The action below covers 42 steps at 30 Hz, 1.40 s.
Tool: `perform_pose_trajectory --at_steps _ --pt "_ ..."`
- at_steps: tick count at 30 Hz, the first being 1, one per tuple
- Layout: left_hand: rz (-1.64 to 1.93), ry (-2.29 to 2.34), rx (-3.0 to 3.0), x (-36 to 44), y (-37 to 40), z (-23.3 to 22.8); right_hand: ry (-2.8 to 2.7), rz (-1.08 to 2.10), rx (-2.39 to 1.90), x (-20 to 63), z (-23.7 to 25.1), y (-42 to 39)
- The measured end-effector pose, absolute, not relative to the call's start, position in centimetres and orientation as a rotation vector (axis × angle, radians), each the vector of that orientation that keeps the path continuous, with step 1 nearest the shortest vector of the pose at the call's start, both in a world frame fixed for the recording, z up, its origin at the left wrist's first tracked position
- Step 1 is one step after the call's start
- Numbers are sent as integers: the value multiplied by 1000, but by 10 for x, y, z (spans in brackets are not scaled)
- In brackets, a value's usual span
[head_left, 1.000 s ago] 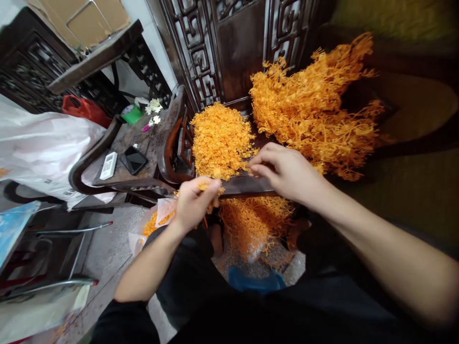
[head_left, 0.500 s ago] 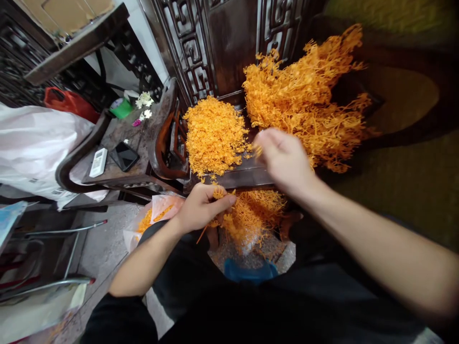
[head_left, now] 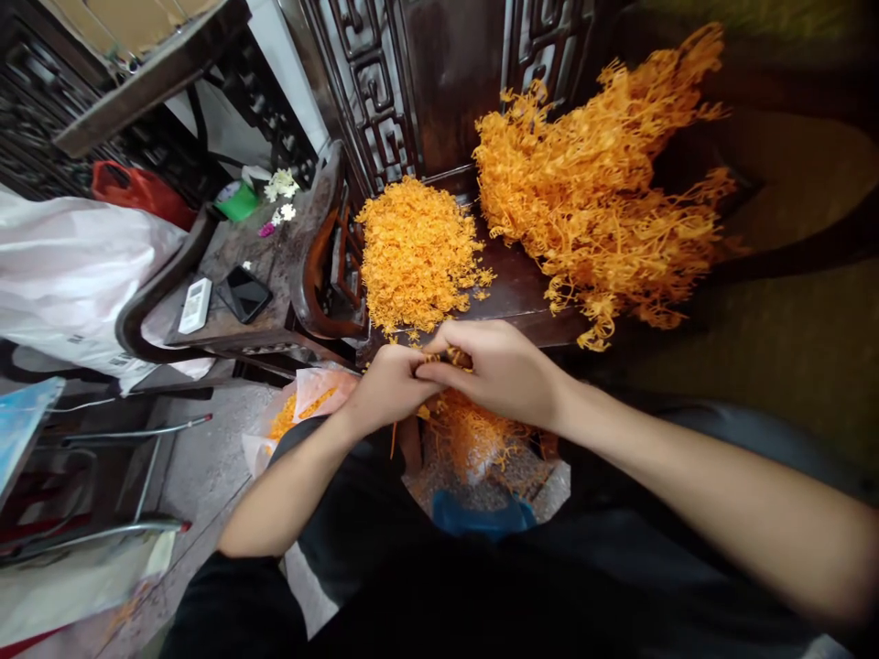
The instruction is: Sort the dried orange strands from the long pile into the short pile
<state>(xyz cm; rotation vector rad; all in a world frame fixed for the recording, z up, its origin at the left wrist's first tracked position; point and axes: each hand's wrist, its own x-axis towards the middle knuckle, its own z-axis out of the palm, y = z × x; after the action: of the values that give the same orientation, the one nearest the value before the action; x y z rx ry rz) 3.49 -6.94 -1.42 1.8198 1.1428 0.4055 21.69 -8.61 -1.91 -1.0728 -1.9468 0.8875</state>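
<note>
My left hand [head_left: 391, 384] is closed round an orange flower sprig, whose thin stem [head_left: 394, 441] pokes out below the palm. Against it, fingertips together, my right hand [head_left: 501, 371] pinches bits of the same orange sprig [head_left: 457, 357]; the exact grip is partly hidden by the fingers. Just beyond both hands, a heap of small loose orange flower heads [head_left: 418, 256] lies on a dark wooden chair seat [head_left: 515, 275]. To its right rests a large bundle of branching orange sprigs [head_left: 591, 183]. Under my hands, between the legs, is more orange stringy material [head_left: 473, 435].
A side table [head_left: 275, 265] at left carries a black phone [head_left: 245, 295], a white device [head_left: 196, 306], green tape [head_left: 237, 201] and white flowers [head_left: 281, 186]. Below it stands a plastic bag [head_left: 326, 380] with orange pieces. A blue plastic thing [head_left: 481, 515] is on the floor.
My right hand has come down and left from beside the large bundle to meet my left hand. My left hand stays nearly in place, still holding the sprig.
</note>
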Motion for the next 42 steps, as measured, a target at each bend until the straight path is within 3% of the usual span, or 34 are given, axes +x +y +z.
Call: perform_pose_trajectory --at_steps 3,7,10,13,15,30,37,42 --pt "403 1152 1750 36 -71 -9 -1815 788 -1182 223 -21 -74" --pt "333 1129 1473 33 -67 -8 -1108 755 -1288 253 -10 -43" --pt "591 1081 1237 29 -57 -13 -832 1154 -1135 266 -2 -34" --pt "852 1047 1022 27 -47 -17 -1022 1580 -960 250 -8 -46" --pt "948 1033 943 28 -45 -18 -1228 1651 -918 233 -16 -56" --pt "1179 1009 1031 45 -60 -21 -2228 427 -1369 199 -26 -81" --pt "967 1045 1144 31 -49 -18 -2258 430 -1252 208 -23 -82" --pt "1219 1155 1203 30 -41 -15 -2215 534 -1014 213 -14 -88"
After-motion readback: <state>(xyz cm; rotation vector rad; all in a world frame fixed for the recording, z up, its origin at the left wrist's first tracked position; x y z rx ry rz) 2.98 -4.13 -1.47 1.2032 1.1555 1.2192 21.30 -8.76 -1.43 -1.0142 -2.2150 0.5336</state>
